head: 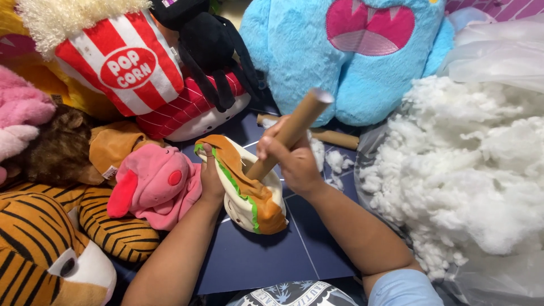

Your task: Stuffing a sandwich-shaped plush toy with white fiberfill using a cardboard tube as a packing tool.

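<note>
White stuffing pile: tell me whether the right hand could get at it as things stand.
Probably yes. The stuffing pile lies open just beside the right hand with nothing between them, but that hand grips a cardboard tube pushed into the burger plush.

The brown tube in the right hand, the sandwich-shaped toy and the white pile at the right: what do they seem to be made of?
The brown tube looks like rolled cardboard: matte, stiff, with a hollow pale end. The sandwich-shaped toy seems to be soft plush fabric, with sewn seams and a green felt-like edge. The white pile looks like loose fibre stuffing, probably polyester: fluffy, clumped, with stray wisps.
</note>
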